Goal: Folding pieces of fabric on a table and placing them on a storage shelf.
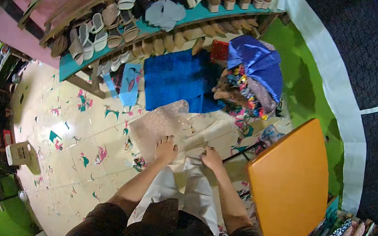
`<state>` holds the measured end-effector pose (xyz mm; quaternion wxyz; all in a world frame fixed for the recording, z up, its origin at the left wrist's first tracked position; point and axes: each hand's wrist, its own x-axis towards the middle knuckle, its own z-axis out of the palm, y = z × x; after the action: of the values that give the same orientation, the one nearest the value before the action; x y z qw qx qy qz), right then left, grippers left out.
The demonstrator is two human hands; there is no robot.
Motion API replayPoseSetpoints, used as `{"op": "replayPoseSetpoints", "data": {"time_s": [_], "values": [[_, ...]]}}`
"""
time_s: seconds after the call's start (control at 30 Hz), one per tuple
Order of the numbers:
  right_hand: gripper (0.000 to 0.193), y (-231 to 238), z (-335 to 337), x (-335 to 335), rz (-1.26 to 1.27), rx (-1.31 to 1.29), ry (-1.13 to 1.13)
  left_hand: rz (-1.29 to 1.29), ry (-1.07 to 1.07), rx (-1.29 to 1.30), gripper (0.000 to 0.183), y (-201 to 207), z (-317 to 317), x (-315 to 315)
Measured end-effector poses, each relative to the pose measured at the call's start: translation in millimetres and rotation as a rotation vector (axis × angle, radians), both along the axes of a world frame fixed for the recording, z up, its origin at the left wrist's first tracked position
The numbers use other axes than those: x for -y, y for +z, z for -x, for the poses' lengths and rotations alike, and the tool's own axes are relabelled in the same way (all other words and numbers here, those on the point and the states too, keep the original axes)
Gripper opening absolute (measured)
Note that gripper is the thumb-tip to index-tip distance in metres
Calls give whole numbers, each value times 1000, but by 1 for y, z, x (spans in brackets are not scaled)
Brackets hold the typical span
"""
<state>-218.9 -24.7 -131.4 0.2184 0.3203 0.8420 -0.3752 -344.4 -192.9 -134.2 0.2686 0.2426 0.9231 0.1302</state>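
A clear, wrinkled plastic sheet [152, 125] lies on the floor in front of my knees. My left hand [166, 151] rests at its near edge, fingers stretched out and a little apart. To the right, just beyond my knee, my right hand [212, 159] has its fingers curled in. Whatever those fingers may hold is hidden. Past the plastic sheet a blue mat [168, 79] is spread out. Light-coloured trousers [198, 189] cover my legs between the two forearms.
A teal shoe rack [162, 32] with rows of sandals and heeled shoes runs along the back. Purple cloth [257, 62] tops a colourful heap at back right. An orange tabletop [290, 190] stands close on my right. Scraps litter the tiles; a cardboard box [18, 153] sits far left.
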Motion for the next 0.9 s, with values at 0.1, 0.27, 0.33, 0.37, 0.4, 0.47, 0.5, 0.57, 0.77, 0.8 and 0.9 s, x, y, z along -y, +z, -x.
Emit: {"op": "replayPoseSetpoints", "data": {"time_s": [0.1,0.27,0.33,0.37,0.4,0.47,0.5,0.57,0.77,0.8,0.9], "values": [[39,-17,-10,33,-16,116,6,14,46,54,52,-7,4,58],[39,-50,-28,107,-263,103,-78,-57,-151,-187,55,-23,5,152],[41,-58,-34,130,-261,72,-104,-63,-239,-227,56,-18,6,170],[45,-62,-35,142,-206,112,-106,-30,-279,-218,56,-16,5,179],[49,-62,-37,156,-146,154,-103,8,-315,-206,56,-13,1,190],[49,-32,-27,195,-67,150,-94,47,-263,-178,54,-11,-2,224],[45,-33,-32,204,-61,137,-119,77,-258,-137,55,-13,-4,230],[40,-48,-45,221,-36,135,-154,103,-258,-92,55,-18,-11,241],[31,-118,-59,264,-413,129,497,244,-296,-172,57,-112,-33,297],[31,-138,-59,268,-409,125,502,257,-412,-128,56,-133,-38,300],[22,-206,-56,282,-351,-87,579,315,-467,15,57,-207,-59,306]]}}
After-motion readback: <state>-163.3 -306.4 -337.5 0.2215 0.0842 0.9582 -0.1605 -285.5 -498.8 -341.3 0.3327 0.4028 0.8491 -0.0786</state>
